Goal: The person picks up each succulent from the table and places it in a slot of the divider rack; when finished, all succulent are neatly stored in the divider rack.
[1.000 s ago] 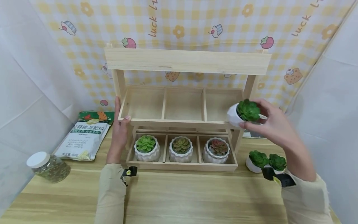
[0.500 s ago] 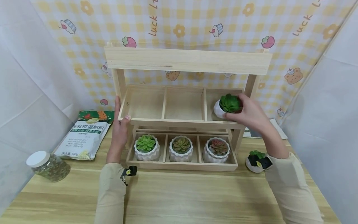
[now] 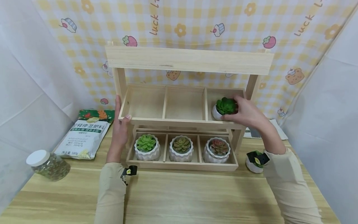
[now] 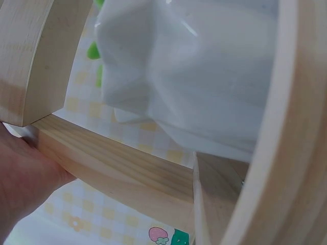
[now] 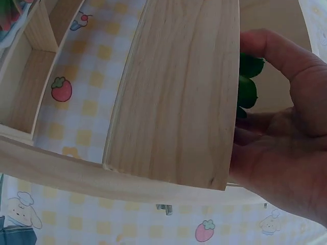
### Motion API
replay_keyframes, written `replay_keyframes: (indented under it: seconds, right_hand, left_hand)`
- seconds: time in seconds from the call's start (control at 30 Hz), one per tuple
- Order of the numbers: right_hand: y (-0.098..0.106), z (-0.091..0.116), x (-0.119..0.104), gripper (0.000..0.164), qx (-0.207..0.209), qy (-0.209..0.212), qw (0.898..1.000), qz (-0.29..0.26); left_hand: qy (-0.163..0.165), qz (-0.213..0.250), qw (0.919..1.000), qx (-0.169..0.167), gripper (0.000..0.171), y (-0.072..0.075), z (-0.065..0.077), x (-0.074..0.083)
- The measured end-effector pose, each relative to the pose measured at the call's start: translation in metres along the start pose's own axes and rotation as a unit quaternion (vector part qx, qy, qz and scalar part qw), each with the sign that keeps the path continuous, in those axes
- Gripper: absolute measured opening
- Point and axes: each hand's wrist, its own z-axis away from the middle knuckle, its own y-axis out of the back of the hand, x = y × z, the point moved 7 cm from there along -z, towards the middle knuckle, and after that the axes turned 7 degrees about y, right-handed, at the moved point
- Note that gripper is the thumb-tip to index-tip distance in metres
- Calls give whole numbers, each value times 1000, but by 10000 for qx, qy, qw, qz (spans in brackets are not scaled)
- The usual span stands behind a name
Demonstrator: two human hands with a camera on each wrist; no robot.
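Observation:
In the head view a two-tier wooden plant stand [image 3: 181,123] stands at the middle. My right hand [image 3: 246,113] grips a dark green potted succulent [image 3: 226,106] in the upper tier's right compartment. In the right wrist view its green leaves [image 5: 247,89] show between thumb and fingers, the pot hidden behind the wood. My left hand [image 3: 119,130] holds the left end of the upper tier, thumb on its front edge. Three white scalloped pots with succulents sit in the lower tier: bright green [image 3: 146,146], olive [image 3: 181,147] and reddish [image 3: 217,149].
A fertilizer bag [image 3: 84,133] lies at the left, with a white-lidded jar [image 3: 48,165] of dried bits on its side before it. Another small white pot [image 3: 253,166] stands at the right, partly behind my right wrist. Papers [image 3: 277,129] lie behind the stand's right side.
My right hand has carried the dark green succulent left and down, from outside the stand's right end into the upper right compartment. My left hand has stayed in place.

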Motion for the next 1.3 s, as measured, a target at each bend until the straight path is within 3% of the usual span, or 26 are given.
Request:
replay_keyframes:
  seconds: [0.17, 0.4, 0.63, 0.8, 1.03, 1.3]
  right_hand:
    - [-1, 3, 2, 73, -151, -25, 9996, -220]
    - [4, 17, -8, 79, -46, 152, 9909, -1336]
    - [23, 62, -21, 57, 703, 1001, 9868, -1059]
    - [29, 105, -9, 50, 980, 1320, 9791, -1197]
    - [32, 158, 34, 47, 1222, 847, 9814, -1213]
    - [14, 183, 108, 42, 1100, -379, 9853, -1249]
  left_hand:
    - [12, 13, 10000, -14, 73, 1, -1, -2]
    - [7, -103, 9999, 46, 73, 5, -5, -15]
    - [-48, -188, 9998, 107, 70, 9, -9, -30]
    - [-48, -153, 9998, 114, 70, 8, -8, -27]
    - [-47, -68, 9999, 67, 72, 3, -3, -8]
    - [-15, -202, 9997, 118, 72, 1, 2, 3]
